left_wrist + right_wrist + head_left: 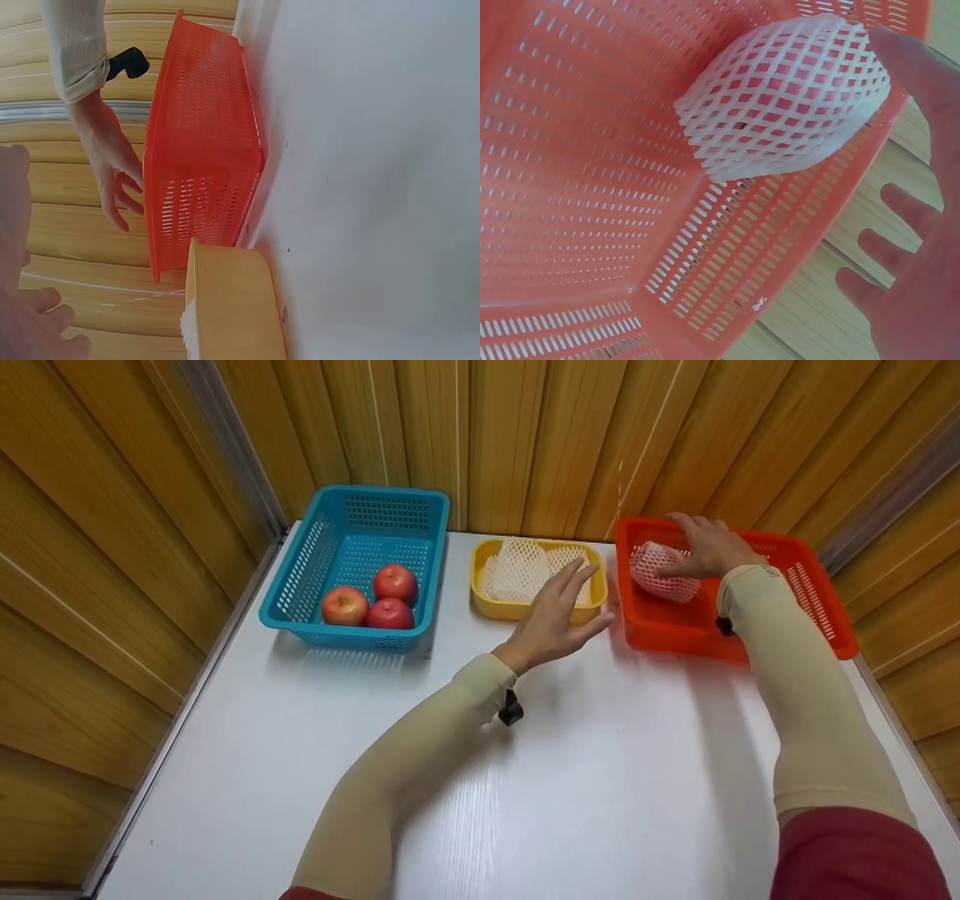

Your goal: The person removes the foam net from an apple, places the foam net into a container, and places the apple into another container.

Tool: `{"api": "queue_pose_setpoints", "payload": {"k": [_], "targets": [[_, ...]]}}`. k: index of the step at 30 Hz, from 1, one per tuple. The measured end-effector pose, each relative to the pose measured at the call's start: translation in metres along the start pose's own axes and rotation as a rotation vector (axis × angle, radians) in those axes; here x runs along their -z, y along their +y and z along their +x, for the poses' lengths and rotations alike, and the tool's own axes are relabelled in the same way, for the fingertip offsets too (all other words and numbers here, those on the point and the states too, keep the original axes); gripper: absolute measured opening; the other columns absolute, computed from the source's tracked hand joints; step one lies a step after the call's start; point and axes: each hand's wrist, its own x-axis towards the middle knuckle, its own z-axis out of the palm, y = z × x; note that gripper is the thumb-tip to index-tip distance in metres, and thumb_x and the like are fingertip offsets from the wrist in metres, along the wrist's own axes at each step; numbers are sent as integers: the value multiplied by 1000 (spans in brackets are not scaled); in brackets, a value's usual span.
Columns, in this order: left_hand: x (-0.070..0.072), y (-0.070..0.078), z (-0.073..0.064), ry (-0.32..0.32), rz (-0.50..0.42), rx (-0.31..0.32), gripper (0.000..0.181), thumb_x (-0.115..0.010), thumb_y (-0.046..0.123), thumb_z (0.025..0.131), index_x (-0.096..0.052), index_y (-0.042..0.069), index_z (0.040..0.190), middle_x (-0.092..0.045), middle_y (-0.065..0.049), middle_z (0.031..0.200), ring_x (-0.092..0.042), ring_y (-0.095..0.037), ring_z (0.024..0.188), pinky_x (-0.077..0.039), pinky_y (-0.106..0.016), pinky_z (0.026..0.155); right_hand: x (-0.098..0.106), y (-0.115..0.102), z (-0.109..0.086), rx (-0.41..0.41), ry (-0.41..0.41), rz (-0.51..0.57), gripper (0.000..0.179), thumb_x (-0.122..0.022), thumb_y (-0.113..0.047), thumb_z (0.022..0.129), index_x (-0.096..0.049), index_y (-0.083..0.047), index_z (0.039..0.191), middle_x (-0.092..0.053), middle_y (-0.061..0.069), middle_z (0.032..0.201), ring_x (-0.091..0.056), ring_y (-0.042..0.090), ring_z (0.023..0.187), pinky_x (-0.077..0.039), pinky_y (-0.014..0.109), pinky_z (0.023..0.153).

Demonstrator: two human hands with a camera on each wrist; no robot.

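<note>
An apple wrapped in a white foam net (660, 574) lies in the orange basket (814, 585) at the right. My right hand (705, 547) hovers over it with fingers spread; in the right wrist view the wrapped apple (787, 97) rests against the basket wall (592, 150) and the hand (922, 247) stands beside it, the thumb close to the net. My left hand (559, 611) is open above the front edge of the yellow basket (491, 607), which holds white foam nets (517, 570). It holds nothing.
A blue basket (352, 510) at the back left holds three red apples (395, 583). All baskets stand on a white table (562, 780) enclosed by wooden walls. The left wrist view shows the orange basket (199, 142) from outside, with the yellow basket (232, 300) beside it.
</note>
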Motion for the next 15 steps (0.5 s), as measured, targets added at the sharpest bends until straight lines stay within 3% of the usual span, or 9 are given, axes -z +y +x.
{"api": "queue_pose_setpoints", "payload": {"k": [11, 15], "targets": [[-32, 5, 16, -86, 52, 36, 89, -54, 67, 95, -24, 19, 164, -20, -3, 171, -18, -15, 156, -15, -34, 125, -5, 1, 10, -38, -99, -13, 118, -78, -59, 84, -4, -17, 166, -12, 31, 165, -10, 60, 145, -21, 86, 101], [-43, 5, 21, -122, 55, 74, 91, -54, 67, 95, -21, 19, 165, -18, 0, 171, -18, -15, 156, -18, -34, 124, -7, 1, 13, -44, -142, -10, 118, -79, -58, 83, -7, -15, 166, -14, 32, 164, -11, 60, 144, -21, 87, 100]]}}
